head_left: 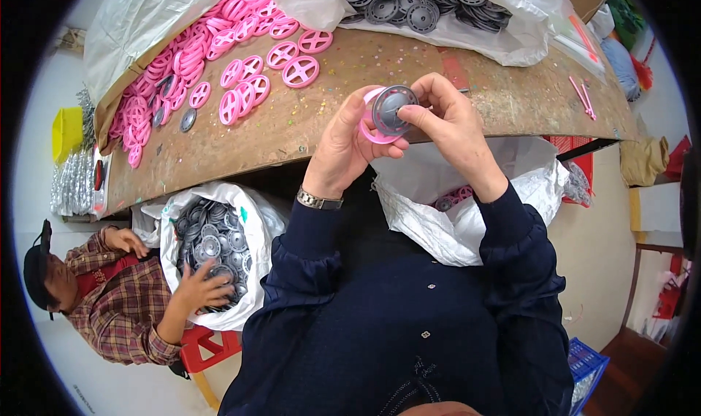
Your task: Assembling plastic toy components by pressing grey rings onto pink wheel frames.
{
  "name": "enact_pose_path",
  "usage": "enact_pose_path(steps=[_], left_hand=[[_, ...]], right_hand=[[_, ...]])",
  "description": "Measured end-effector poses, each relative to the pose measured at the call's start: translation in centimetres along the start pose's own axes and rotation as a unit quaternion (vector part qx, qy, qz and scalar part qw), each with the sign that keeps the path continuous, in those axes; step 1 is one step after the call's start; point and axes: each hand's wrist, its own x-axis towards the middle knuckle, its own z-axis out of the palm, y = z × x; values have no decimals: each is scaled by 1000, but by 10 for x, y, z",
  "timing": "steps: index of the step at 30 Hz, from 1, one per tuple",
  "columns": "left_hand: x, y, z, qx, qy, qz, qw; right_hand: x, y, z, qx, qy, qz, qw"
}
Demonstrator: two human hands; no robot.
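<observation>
Head | left hand (342,133) holds pink ring (378,138) | right hand (454,124) pinches grey disc (386,115) against it | advisable: keep both concentric

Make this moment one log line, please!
left hand: holds pink wheel | right hand: touches grey disc | grey disc: overlaps pink wheel | tabletop: loose pink wheels

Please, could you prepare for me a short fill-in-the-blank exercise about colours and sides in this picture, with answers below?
1. The left hand holds a ____ ring.
2. The right hand has its thumb on a ____ disc.
3. A watch is on the person's ____ wrist.
4. A co-worker's hand is over a ____ sack.

Missing words: pink; grey; left; white.
</observation>
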Motion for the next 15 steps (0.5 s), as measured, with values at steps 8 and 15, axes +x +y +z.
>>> enact_pose_path(steps=[8,15], left_hand=[[-4,-4,11,13,-25,-23,999],[-15,-2,24,208,49,44,976]], right_hand=[[-11,-2,6,92,-2,27,995],[-15,-2,-4,36,-16,17,999]])
